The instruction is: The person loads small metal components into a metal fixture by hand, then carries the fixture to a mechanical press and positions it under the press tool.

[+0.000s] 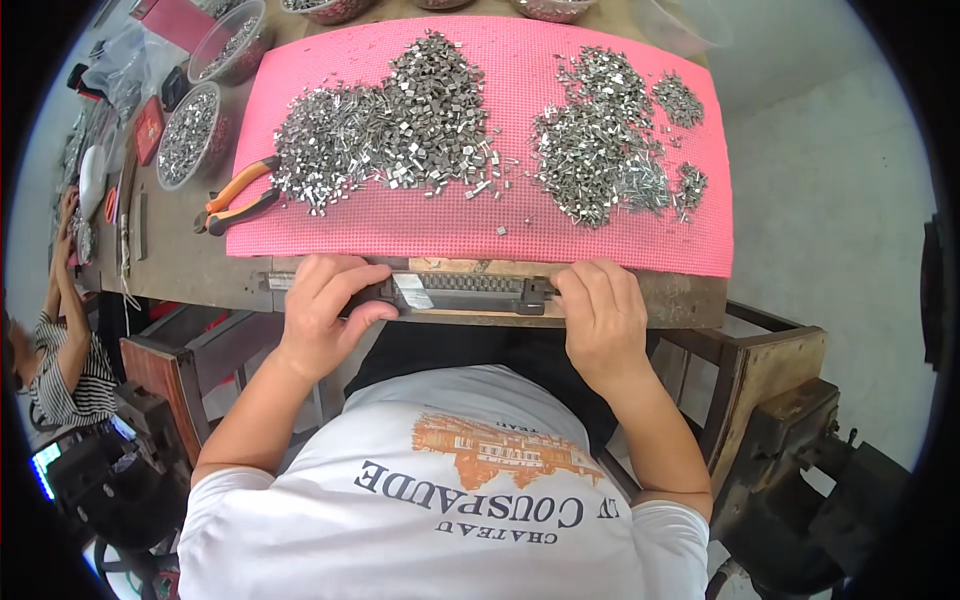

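Note:
My left hand (330, 300) grips the left part of a long dark bar-shaped fixture (465, 298), thumb and fingers on either side of it. Along the fixture's far side runs a row of small metal pieces or slots; a pale patch shows beside my left thumb. At its right end my right hand (605, 315) is closed, fingertips pressed on the dark end block. The fixture lies along the table's front edge. Just beyond, a pink mat (400, 232) carries a large heap of small metal pieces (430, 110) and another heap (600, 140) to the right.
Pliers with orange-and-black handles (240, 195) lie over the mat's left edge. Clear tubs of metal pieces (190, 135) stand at the left and along the back. Wooden table legs (765, 375) rise on both sides. Another person (65, 360) sits at far left.

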Motion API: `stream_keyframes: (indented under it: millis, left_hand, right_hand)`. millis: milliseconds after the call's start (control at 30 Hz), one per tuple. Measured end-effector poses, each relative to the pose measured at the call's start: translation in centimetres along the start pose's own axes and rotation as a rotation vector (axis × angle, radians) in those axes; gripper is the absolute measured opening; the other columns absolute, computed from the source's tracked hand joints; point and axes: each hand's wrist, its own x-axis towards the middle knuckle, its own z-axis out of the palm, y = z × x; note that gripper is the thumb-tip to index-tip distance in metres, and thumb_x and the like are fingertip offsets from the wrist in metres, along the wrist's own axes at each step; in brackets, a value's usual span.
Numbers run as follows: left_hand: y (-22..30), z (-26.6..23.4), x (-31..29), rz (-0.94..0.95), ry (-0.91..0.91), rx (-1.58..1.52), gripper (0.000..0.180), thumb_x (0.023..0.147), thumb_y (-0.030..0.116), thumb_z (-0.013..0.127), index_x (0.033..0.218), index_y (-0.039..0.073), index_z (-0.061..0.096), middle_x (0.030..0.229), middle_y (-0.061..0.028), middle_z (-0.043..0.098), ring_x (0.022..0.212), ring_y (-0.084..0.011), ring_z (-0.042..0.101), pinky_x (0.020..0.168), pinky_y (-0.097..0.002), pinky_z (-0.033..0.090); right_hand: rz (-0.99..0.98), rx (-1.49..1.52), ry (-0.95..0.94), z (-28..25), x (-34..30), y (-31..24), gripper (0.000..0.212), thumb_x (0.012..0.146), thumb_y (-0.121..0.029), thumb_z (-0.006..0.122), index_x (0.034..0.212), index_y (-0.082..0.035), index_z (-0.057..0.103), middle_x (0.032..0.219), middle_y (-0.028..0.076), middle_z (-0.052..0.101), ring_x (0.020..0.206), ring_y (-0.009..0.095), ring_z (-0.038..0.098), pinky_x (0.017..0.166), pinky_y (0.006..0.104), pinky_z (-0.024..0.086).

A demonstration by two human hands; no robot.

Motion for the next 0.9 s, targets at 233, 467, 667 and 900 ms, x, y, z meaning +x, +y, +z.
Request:
stream_keyframes:
  millis: [233,467,667,900]
  left_hand:
    - [1.9,2.4,2.5,0.160,0.033,-0.054,0.054,0.072,0.021,0.091,0.119,0.003,0.071,0.097,-0.0109,0.069,0.085,-0.0284,0.063,0.077,-0.0378,0.050]
    - [4.2,2.9,5.8,0.065,0.014,-0.034,0.036,0.076,0.015,0.087,0.110,0.009,0.077,0.111,-0.0114,0.066,0.100,-0.0314,0.060,0.081,-0.0412,0.048]
    - [3.2,3.2,9.0,0.139,-0.072,-0.024,0.026,0.077,0.014,0.085,0.102,0.012,0.079,0.103,-0.0038,0.068,0.100,-0.0278,0.060,0.088,-0.0405,0.048]
    - [2.5,4.7,12.8,0.245,-0.079,0.145,0.023,0.077,0.014,0.084,0.100,0.016,0.080,0.091,0.0000,0.069,0.093,-0.0244,0.061,0.084,-0.0397,0.045]
  right_hand:
    - [0.073,-0.037,0.117,-1.3,-1.9,2.2,0.028,0.083,-0.004,0.070,0.111,-0.002,0.066,0.109,0.013,0.065,0.089,0.032,0.065,0.077,0.0423,0.055]
    - [0.227,-0.007,0.101,-3.2,-2.2,3.7,0.028,0.080,-0.001,0.079,0.107,-0.003,0.070,0.105,0.011,0.067,0.089,0.030,0.066,0.076,0.0412,0.054]
    - [0.395,0.132,0.273,-4.6,-1.5,6.6,0.017,0.082,0.002,0.079,0.097,-0.001,0.072,0.096,0.012,0.071,0.087,0.032,0.068,0.078,0.0404,0.055]
    - [0.492,0.125,0.338,-5.4,2.0,12.5,0.010,0.089,0.000,0.074,0.099,-0.001,0.074,0.095,0.014,0.072,0.086,0.032,0.071,0.078,0.0391,0.056]
